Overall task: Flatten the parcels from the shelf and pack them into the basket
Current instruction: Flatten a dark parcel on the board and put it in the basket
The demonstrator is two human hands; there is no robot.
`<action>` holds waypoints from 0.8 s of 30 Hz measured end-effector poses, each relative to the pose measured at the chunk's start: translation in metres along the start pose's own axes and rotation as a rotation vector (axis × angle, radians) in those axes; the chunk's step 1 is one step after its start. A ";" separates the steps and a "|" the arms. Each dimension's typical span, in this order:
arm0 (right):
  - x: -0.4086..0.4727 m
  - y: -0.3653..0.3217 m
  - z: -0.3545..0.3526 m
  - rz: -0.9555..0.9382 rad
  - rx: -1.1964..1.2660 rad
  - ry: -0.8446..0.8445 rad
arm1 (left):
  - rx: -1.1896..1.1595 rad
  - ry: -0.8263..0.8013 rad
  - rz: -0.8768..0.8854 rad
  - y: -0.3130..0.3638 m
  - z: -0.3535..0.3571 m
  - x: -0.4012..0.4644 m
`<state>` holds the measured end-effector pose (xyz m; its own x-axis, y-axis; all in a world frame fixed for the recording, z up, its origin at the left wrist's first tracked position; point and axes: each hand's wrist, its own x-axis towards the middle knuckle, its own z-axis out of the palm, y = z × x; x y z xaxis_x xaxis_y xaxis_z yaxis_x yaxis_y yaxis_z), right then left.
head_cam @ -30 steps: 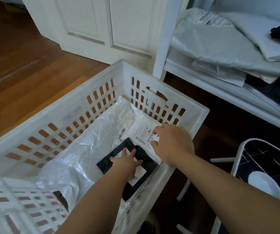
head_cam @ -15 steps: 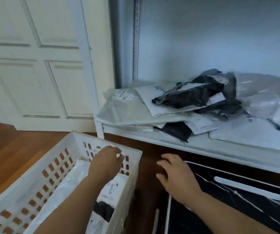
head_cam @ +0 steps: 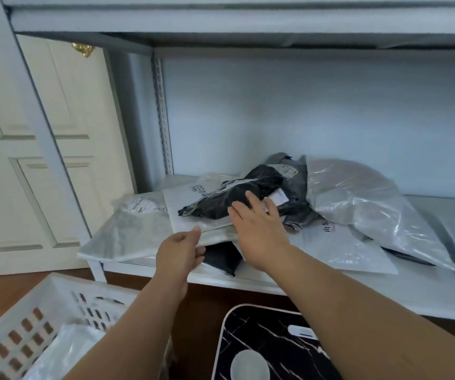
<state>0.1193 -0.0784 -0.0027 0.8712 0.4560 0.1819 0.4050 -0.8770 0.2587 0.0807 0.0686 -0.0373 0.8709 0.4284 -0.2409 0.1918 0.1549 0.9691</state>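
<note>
— Hands?
— I see my left hand [head_cam: 180, 249] pinching the front edge of the white parcel [head_cam: 190, 212] at frame centre; my right hand [head_cam: 259, 229] lies flat, fingers spread, on the black parcel [head_cam: 234, 198] atop it.
— Basket?
— Basket [head_cam: 15, 311] sits lower left, below the shelf [head_cam: 275, 281].

head cam | one view | looks forward and down | close over shelf [head_cam: 275, 283], arms entering from below
</note>
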 end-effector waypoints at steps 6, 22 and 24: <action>-0.062 -0.010 0.011 -0.140 0.159 0.307 | -0.365 -0.116 -0.286 -0.004 0.001 -0.013; -0.262 0.052 0.103 1.200 0.971 -0.037 | -0.026 -0.379 -0.393 -0.132 0.030 -0.116; -0.275 0.057 0.117 1.182 1.031 -0.087 | -0.013 -0.404 -0.440 -0.146 0.037 -0.123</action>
<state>-0.0642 -0.2715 -0.1491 0.8178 -0.5145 -0.2578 -0.5154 -0.4556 -0.7258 -0.0377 -0.0401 -0.1471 0.8146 -0.0511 -0.5777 0.5701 0.2531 0.7816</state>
